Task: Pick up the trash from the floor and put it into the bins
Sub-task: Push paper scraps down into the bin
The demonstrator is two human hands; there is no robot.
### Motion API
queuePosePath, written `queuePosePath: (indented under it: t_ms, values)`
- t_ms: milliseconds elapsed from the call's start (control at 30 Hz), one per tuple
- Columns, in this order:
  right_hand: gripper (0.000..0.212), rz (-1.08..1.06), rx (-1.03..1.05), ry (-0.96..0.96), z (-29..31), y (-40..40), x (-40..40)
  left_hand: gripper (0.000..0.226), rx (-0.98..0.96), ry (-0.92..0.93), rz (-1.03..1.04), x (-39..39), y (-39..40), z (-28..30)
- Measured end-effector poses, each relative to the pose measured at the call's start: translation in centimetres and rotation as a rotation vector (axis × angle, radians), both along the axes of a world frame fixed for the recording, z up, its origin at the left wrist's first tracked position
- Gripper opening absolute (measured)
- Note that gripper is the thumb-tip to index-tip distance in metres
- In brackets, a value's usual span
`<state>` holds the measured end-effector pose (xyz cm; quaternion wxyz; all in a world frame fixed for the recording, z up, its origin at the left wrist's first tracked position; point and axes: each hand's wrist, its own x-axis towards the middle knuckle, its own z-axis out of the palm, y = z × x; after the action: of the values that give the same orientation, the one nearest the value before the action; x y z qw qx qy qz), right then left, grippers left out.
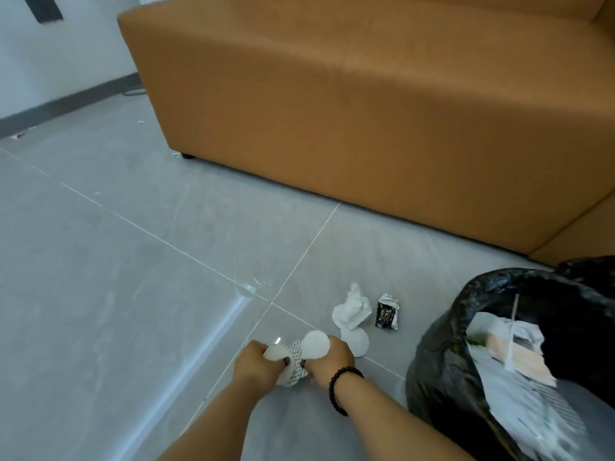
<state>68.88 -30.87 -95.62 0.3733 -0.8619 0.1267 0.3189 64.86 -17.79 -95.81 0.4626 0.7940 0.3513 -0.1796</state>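
My left hand (258,362) and my right hand (327,359) are low over the grey tiled floor, close together. Between them they grip a bundle of trash: a crumpled patterned wrapper (296,359) with white round pads, one pad (316,344) sticking up by my right hand. On the floor just beyond lie another white round pad (357,342), a crumpled white tissue (352,309) and a small black-and-white wrapper (387,312). A bin lined with a black bag (442,354) stands at the right, holding paper and plastic waste.
A tan sofa (366,94) fills the far side, its base close behind the trash. A clear plastic scrap (248,287) lies on the tile joint to the left. Small bits of litter (16,136) sit by the dark skirting at the far left wall.
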Motion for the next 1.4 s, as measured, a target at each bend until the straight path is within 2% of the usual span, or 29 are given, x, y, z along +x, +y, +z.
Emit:
queuePosePath:
  t_ms: [67, 167, 333, 433, 567, 633, 700, 867, 967, 1167, 1233, 1300, 1367, 1400]
  values:
    - [0.013, -0.008, 0.018, 0.001, 2.0, -0.4, -0.3, 0.030, -0.067, -0.049, 0.013, -0.4, -0.2, 1.7]
    - [0.013, -0.094, 0.141, -0.008, 5.8, -1.5, -0.5, 0.010, -0.152, -0.114, -0.022, -1.2, -0.5, 5.3]
    - [0.020, -0.111, 0.290, -0.070, 15.6, -3.6, -2.2, 0.015, -0.130, -0.228, -0.113, -3.1, -0.8, 12.9]
    - [0.028, 0.014, 0.200, -0.188, 21.4, -4.9, -3.6, 0.019, -0.119, -0.290, -0.191, -4.7, -1.8, 18.3]
    - [0.028, 0.343, -0.121, -0.362, 29.8, -7.9, -5.5, 0.021, -0.125, -0.384, -0.300, -6.4, -4.2, 24.7]
    - [0.028, 0.358, -0.220, -0.414, 33.2, -10.7, -6.2, 0.022, -0.127, -0.440, -0.335, -7.3, -5.9, 26.8]
    - [0.034, 0.267, -0.217, -0.416, 35.4, -14.2, -7.0, 0.023, -0.128, -0.471, -0.364, -8.2, -8.0, 28.0]
    - [0.052, -0.127, -0.119, -0.341, 36.3, -22.2, -8.3, 0.019, -0.137, -0.469, -0.436, -10.6, -11.9, 27.5]
    - [0.053, -0.179, -0.187, -0.284, 35.5, -25.1, -8.2, 0.014, -0.167, -0.437, -0.458, -11.3, -13.5, 26.7]
    - [0.048, -0.081, -0.284, -0.175, 34.1, -27.1, -7.8, 0.020, -0.185, -0.384, -0.465, -10.7, -16.7, 25.9]
    - [0.031, -0.023, -0.344, -0.197, 33.6, -27.0, -7.3, 0.025, -0.287, -0.367, -0.394, -10.2, -18.3, 25.7]
    - [0.017, 0.098, -0.495, -0.250, 33.4, -26.4, -7.2, 0.044, -0.385, -0.337, -0.312, -9.8, -20.0, 24.7]
    - [0.026, 0.226, -0.579, -0.277, 32.7, -25.9, -7.2, 0.058, -0.334, -0.340, -0.259, -9.5, -21.0, 23.1]
    - [0.034, 0.277, -0.582, -0.259, 32.2, -25.6, -7.3, 0.056, -0.288, -0.352, -0.248, -9.7, -21.2, 22.5]
